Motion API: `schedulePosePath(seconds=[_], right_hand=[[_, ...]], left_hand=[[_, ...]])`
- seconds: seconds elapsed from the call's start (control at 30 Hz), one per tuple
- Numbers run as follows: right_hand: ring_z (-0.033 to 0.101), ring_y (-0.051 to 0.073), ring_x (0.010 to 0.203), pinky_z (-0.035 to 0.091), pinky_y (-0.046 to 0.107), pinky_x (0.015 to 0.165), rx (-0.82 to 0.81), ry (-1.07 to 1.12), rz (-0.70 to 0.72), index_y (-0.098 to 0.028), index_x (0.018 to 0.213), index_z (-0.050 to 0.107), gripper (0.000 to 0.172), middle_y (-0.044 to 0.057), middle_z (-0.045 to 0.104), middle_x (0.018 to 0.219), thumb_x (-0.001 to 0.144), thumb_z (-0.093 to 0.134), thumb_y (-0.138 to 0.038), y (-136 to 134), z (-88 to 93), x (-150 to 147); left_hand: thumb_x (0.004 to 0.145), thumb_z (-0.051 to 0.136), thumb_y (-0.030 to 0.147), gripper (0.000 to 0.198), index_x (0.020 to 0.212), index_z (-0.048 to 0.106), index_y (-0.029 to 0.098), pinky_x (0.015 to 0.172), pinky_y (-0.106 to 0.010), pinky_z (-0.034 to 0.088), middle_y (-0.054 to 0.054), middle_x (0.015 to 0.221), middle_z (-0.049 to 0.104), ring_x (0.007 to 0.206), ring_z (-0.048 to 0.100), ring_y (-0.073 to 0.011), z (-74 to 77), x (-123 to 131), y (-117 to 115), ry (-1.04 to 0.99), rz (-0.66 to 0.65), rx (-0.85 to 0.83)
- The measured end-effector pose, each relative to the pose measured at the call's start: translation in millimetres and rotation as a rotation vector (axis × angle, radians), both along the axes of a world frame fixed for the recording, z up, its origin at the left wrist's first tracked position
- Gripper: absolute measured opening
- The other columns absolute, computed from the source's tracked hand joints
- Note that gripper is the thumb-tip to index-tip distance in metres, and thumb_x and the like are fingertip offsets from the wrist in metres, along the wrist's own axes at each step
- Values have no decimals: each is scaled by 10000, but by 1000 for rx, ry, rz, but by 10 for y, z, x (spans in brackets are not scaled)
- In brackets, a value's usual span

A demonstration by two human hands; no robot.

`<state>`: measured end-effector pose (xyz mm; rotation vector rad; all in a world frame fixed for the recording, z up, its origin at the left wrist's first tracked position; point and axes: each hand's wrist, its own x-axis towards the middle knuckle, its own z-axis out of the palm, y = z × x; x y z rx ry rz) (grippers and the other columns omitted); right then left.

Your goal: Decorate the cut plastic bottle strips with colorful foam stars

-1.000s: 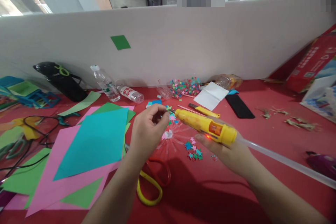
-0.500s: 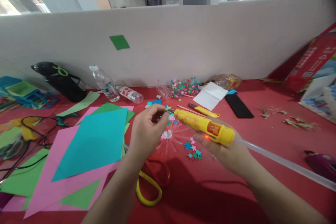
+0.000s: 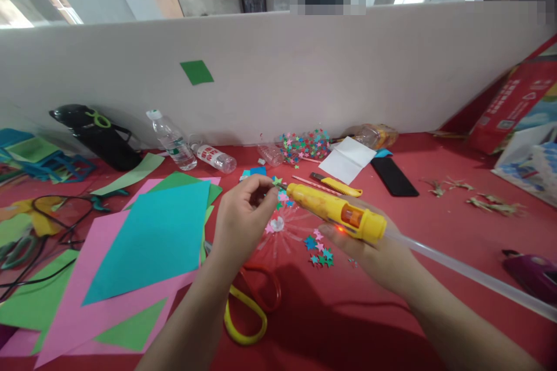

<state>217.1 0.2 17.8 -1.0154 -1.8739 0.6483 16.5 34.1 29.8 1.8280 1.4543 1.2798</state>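
The red table (image 3: 456, 226) fills the lower part of the frame, and both hands are above its middle. The right hand (image 3: 378, 249), right of centre, is wrapped around a glue gun (image 3: 331, 206). The left hand (image 3: 239, 214), at centre, has thumb and fingers pinched together, seemingly on a green star (image 3: 277, 181). To do this well, I think, the nozzle should meet the star lightly, both wrists steady, with the fingertips away from the probably hot metal. The glue gun points to the left; its body is yellow and stained, with a small red light glowing below and a long translucent stick (image 3: 456, 266) behind. The star, partly hidden by fingers, looks flat and light green.
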Motion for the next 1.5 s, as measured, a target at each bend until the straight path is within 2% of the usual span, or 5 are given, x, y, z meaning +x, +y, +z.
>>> schedulePosePath(seconds=[0.3, 0.47, 0.93, 1.23, 1.5], right_hand=[[481, 148, 573, 386, 274, 466, -100, 98, -76, -232, 698, 536, 206, 10, 530, 662, 814, 643, -363, -2, 69, 22], [404, 104, 460, 320, 235, 415, -364, 256, -170, -205, 793, 576, 302, -28, 477, 555, 864, 502, -488, 181, 80, 258], [601, 213, 1029, 523, 425, 859, -656, -379, -381, -175, 1216, 549, 332, 82, 570, 1226, 930, 564, -345, 661, -1024, 557], [651, 211, 855, 498, 293, 685, -314, -360, -285, -171, 820, 647, 148, 91, 674, 886, 896, 584, -281, 419, -444, 410], [620, 94, 793, 493, 209, 720, -224, 250, 349, -181, 881, 667, 54, 3, 667, 851, 840, 635, -165, 52, 31, -25]], left_hand=[[842, 550, 179, 83, 802, 621, 193, 611, -212, 404, 33, 741, 631, 638, 533, -85, 166, -28, -131, 248, 19, 226], [862, 536, 291, 108, 843, 592, 201, 488, -213, 387, 42, 643, 587, 513, 498, -86, 228, -88, -157, 13, -21, -64], [870, 520, 357, 185, 801, 508, 186, 407, -189, 336, 43, 673, 577, 444, 485, -58, -62, -57, -228, -270, -301, -542], [819, 565, 318, 166, 765, 499, 176, 375, -154, 276, 38, 597, 556, 405, 460, -47, -54, 33, -270, -439, -417, -709], [798, 557, 242, 96, 795, 551, 146, 328, -129, 267, 3, 582, 585, 339, 435, -31, -131, -13, -324, -597, -655, -972]])
